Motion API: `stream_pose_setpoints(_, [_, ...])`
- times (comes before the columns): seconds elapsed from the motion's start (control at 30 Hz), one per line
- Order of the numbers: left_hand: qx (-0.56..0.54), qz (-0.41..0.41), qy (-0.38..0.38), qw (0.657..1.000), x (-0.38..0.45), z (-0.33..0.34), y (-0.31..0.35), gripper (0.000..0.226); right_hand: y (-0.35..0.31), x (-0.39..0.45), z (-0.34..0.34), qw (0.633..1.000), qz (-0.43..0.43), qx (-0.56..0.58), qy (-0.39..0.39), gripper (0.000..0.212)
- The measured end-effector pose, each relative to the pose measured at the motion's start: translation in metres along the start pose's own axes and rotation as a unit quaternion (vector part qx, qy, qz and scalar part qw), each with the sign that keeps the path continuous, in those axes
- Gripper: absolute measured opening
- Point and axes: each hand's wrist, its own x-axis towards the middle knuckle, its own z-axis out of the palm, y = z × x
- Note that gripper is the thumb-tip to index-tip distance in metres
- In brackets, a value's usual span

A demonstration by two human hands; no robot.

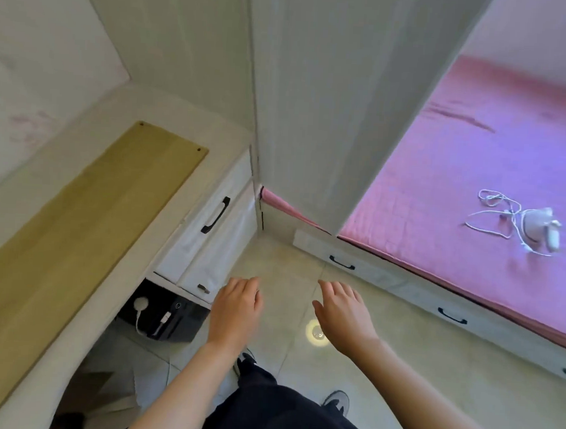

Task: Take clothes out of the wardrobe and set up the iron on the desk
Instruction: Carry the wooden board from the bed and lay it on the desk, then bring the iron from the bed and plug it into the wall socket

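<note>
A person stands on a pale tiled floor [382, 350] and looks down. Both hands are held out in front, low over the floor, palms down. The left hand [235, 312] is open, with the fingers spread a little, and it holds nothing. The right hand [343, 316] is open too and holds nothing. The two hands are near each other but do not touch.

The iron [538, 227] is small and white. It lies on the pink bed [457, 177] on the far right, well apart from both hands. Its white cord [495, 205] lies in loose loops on the bed just to the left of it.

The tall white wardrobe [314, 101] stands in the middle, far from the hands, between the bench and the bed. Its doors look shut.

The bench [88, 204] runs along the left side. It is white, with a long light wood board [77, 236] lying flat on top. White drawers with a black handle [216, 214] sit under the far end of the bench. A black box [171, 316] with a white plug sits on the floor under the bench, left of the left hand.

Drawers with black handles [341, 262] run along the side of the bed. Dark trousers and two shoes [337, 402] show at the near edge.
</note>
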Motion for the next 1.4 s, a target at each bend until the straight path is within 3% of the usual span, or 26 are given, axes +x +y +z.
stream_pose_setpoints(0.5, [-0.005, 0.218, -0.074, 0.973, -0.014, 0.110, 0.276, 0.047, 0.232, -0.144, 0.000, 0.981, 0.167, 0.079, 0.063, 0.060])
stream_pose_setpoints(0.83, [0.016, 0.343, -0.113, 0.932, 0.006, 0.159, 0.386, 0.051, 0.334, -0.185, -0.003, 0.952, 0.275, 0.108, 0.084, 0.061])
stream_pose_setpoints(1.1, [0.023, 0.359, -0.127, 0.924, 0.069, 0.199, 0.451, 0.048, 0.418, -0.165, -0.024, 0.938, 0.316, 0.121, 0.077, 0.059])
stream_pose_setpoints(1.4, [0.037, 0.341, -0.173, 0.923, 0.186, 0.249, 0.523, 0.044, 0.529, -0.087, -0.067, 0.938, 0.325, 0.107, 0.052, 0.055])
